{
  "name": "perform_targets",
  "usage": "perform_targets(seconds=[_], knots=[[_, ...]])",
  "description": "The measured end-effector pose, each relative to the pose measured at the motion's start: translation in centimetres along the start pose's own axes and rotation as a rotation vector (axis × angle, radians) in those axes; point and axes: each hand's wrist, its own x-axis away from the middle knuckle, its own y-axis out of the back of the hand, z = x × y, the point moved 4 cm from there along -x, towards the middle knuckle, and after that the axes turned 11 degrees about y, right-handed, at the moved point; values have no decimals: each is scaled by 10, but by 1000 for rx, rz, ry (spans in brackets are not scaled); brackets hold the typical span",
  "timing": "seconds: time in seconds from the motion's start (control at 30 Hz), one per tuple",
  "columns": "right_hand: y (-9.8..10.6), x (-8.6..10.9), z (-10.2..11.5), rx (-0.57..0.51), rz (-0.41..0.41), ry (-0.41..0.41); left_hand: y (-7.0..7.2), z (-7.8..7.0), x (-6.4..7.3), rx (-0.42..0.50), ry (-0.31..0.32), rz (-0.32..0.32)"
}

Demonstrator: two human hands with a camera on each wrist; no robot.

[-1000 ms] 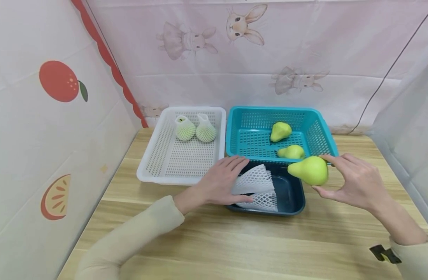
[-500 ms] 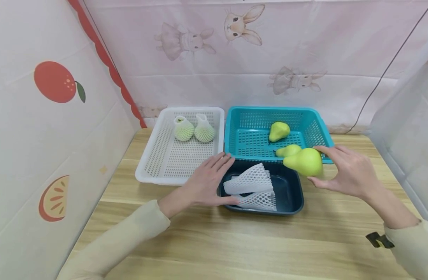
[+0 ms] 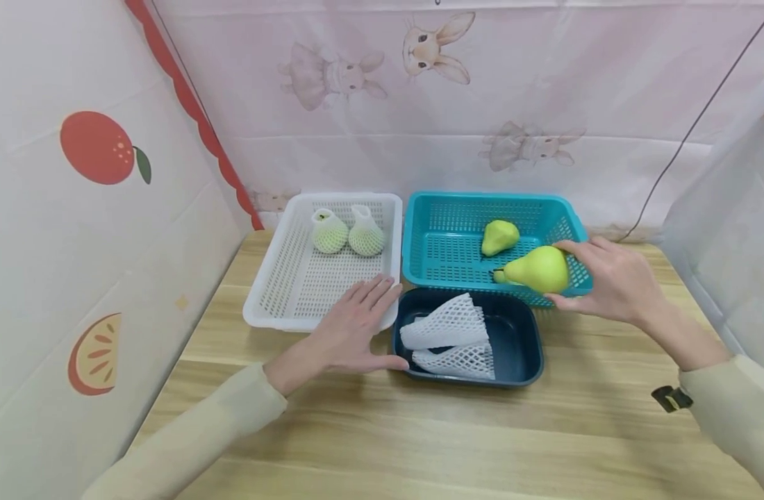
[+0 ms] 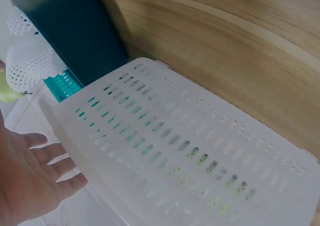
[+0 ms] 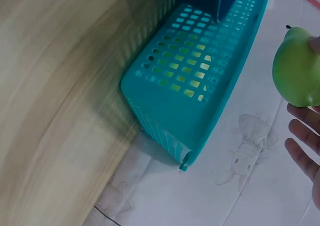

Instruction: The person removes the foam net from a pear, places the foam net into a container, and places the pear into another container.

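Observation:
My right hand [image 3: 610, 281] holds a green pear [image 3: 544, 270] by its round end, thumb below and fingers above. The pear is over the front right part of the teal basket [image 3: 444, 279], its narrow end pointing left; in the right wrist view the held pear [image 5: 295, 69] shows above the basket rim. Another pear [image 3: 500, 237] lies in that basket, and one more is mostly covered by the held pear. My left hand [image 3: 351, 330], fingers spread, is over the front right corner of the white basket [image 3: 319, 322], thumb tip at the dark tray's left edge.
The dark blue tray [image 3: 519, 347] holds white foam net sleeves [image 3: 447, 326] and stands in front of the teal basket. In the white basket sit two pears in foam nets [image 3: 367, 232]. A wooden table [image 3: 457, 444] bears them all, with printed cloth walls behind and beside.
My right hand has carried the pear back and slightly left, from above the dark tray's right end to over the teal basket. My left hand has drawn left, off the foam sleeves.

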Motion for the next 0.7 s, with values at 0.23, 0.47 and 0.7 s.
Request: perform_targets(seconds=[0.23, 0.47, 0.7], knots=[[-11, -6, -18, -23, 110, -19, -2, 7, 5, -25, 19, 3], [-23, -14, -34, -10, 219, -68, -3, 12, 9, -29, 28, 10], [-36, -19, -47, 0, 336, -97, -4, 14, 11, -15, 27, 10]])
